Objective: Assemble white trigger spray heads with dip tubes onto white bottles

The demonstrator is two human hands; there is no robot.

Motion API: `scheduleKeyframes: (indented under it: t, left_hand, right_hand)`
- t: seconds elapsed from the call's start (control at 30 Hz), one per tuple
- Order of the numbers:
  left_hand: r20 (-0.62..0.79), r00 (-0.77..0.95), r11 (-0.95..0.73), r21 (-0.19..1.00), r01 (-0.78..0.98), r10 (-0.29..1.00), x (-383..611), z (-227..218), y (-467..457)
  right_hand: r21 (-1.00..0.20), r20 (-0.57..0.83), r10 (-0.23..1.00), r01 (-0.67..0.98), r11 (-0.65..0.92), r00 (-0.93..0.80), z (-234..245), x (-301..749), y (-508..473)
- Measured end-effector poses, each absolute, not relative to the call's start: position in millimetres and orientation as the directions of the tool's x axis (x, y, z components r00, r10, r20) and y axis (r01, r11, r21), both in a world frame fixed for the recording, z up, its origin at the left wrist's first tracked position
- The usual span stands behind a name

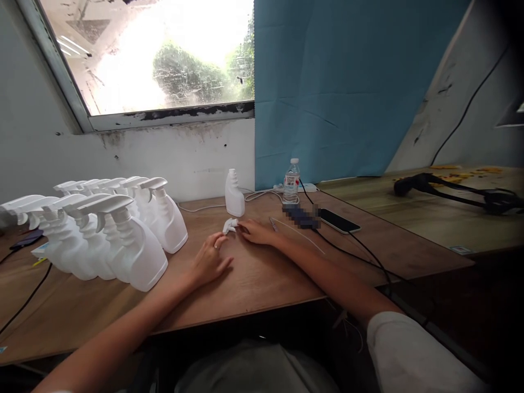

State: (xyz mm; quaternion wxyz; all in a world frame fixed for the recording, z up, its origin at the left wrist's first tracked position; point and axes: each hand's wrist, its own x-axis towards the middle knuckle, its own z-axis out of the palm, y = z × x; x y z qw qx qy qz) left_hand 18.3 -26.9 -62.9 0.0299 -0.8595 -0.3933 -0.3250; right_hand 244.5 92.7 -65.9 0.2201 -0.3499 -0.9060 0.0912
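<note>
A small white trigger spray head (229,226) is lying on its side in front of me, between my hands. My right hand (257,232) has its fingers closed round the collar end of the spray head. With fingers apart, my left hand (208,257) rests low over the table, its fingertips beside the nozzle end; whether they touch it I cannot tell. Behind the spray head stands an upright white bottle (234,197) with a bare threaded neck. Several white spray bottles (149,262) with trigger heads fitted are grouped to the left.
A clear water bottle (291,183) stands at the back by a white power strip (307,188). Right of my hands lie a phone (339,220), a blurred dark item (302,216), a thin white tube (301,236) and black cables. The wooden table (254,289) ends close to my body.
</note>
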Motion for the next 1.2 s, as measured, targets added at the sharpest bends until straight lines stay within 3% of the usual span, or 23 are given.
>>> scheduleKeyframes:
  t: [0.1,0.23,0.63,0.9,1.2]
  left_hand:
    - [0.56,0.387,-0.622,0.32,0.714,0.733,34,-68,34]
    - [0.531,0.371,-0.609,0.39,0.691,0.762,39,-74,78]
    - [0.474,0.334,-0.579,0.627,0.522,0.815,28,-75,68]
    - [0.404,0.383,-0.551,0.695,0.462,0.831,26,-73,64]
    - [0.385,0.458,-0.576,0.704,0.416,0.801,27,-69,60]
  right_hand:
    - [-0.319,0.397,0.652,0.57,0.758,-0.646,-68,237,88]
    - [-0.316,0.459,0.653,0.576,0.754,-0.603,-72,239,91]
    - [-0.474,0.47,0.723,0.547,0.69,-0.505,-75,241,94]
    - [-0.553,0.601,0.724,0.478,0.682,-0.339,-57,246,89]
    - [-0.482,0.658,0.588,0.337,0.809,-0.47,-44,236,66]
